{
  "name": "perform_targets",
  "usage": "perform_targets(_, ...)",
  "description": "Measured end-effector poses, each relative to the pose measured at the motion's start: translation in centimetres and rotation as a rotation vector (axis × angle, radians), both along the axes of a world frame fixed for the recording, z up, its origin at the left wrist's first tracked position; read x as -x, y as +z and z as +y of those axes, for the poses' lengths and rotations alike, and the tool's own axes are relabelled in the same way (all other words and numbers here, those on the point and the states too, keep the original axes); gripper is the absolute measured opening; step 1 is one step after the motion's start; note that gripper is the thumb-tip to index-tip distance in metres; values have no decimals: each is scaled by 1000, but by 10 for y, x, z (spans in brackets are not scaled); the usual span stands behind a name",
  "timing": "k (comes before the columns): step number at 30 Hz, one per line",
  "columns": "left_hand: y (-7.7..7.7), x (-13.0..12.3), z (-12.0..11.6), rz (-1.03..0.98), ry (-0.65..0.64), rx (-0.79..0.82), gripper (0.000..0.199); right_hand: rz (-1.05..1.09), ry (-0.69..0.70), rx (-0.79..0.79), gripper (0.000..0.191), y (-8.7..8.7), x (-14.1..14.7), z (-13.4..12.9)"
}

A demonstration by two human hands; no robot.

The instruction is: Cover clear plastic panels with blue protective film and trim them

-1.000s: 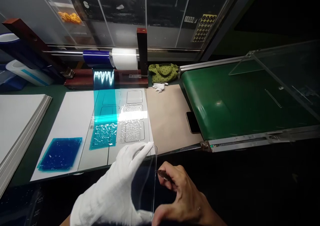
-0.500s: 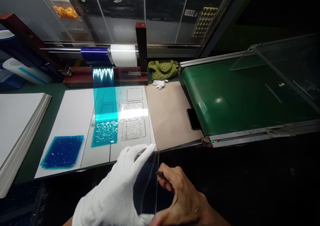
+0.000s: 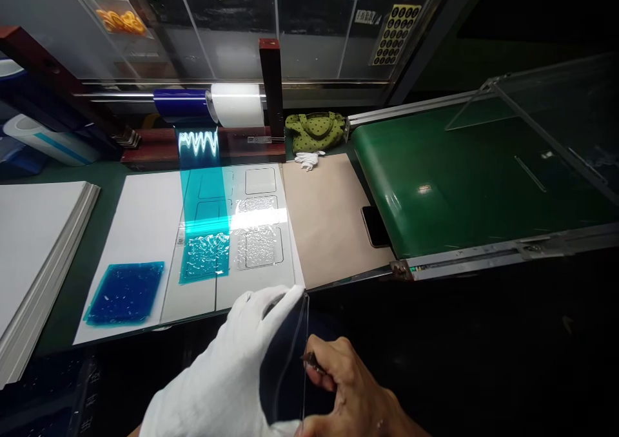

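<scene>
Head view: L gloved hand (image 3: 227, 366) pinching clear plastic sheet (image 3: 285, 379) upright, top corner at bench edge. R bare hand (image 3: 353, 392) apart from L, fingers (image 3: 322, 353) pinching slim dark tool (image 3: 309, 359) at sheet's edge; tweezers or blade, can't tell. Both hands lower in frame vs moment ago, grip same. Glove tips just off white board (image 3: 140, 231), kraft paper (image 3: 329, 218) just beyond, cyan film strip (image 3: 203, 192) farther ahead. Dark bench (image 3: 459, 340) right of R hand = room to move.

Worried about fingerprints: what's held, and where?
The white-gloved left hand holds a clear plastic sheet near its top corner; the bare right hand pinches a dark tool at the sheet's edge.
</scene>
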State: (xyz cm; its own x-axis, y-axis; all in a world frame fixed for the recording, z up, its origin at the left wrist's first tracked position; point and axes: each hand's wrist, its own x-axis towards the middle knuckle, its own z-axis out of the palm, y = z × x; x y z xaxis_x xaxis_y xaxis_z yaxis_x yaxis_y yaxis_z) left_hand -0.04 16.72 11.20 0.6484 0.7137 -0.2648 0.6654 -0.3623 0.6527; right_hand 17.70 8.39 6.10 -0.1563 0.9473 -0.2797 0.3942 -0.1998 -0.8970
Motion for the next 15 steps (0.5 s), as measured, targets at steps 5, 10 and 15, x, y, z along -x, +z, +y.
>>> perform_targets(5, -15, 8, -4, 91, 138, -145, 109, 174, -281, -318, 66, -9, -4, 10)
perform_targets(10, -33, 12, -4, 205, 269, -229, 116, 71, -329, -175, 33, -47, -45, 68)
perform_targets(15, -44, 10, 4, 248, 299, -384, 120, -402, -239, -130, 22, -124, -78, 146)
